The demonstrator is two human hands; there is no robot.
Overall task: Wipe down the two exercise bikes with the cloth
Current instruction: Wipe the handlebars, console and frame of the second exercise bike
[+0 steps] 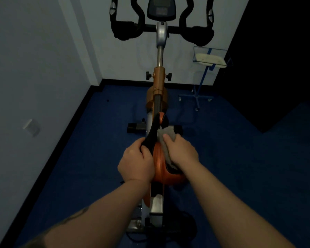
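On the bike saddle point(161, 158), left hand point(135, 162) gripping its edge, right hand point(182, 152) clutching the grey cloth point(166, 136).

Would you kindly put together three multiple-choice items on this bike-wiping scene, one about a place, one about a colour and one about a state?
1. Where does the blue metal stand with the white tray sit?
A. Right of the orange and black exercise bike, by the far wall
B. Left of the bike, by the wall socket
C. Behind the person

2. What colour is the crumpled cloth?
A. Red
B. Grey
C. Yellow

3. What is the left hand doing?
A. Hanging free
B. Resting on the handlebars
C. Gripping the orange and black saddle

Answers: 1 A, the stand is on the blue floor at the bike's right. 2 B, the cloth under the right hand is plainly grey. 3 C, its fingers curl round the saddle's left edge.
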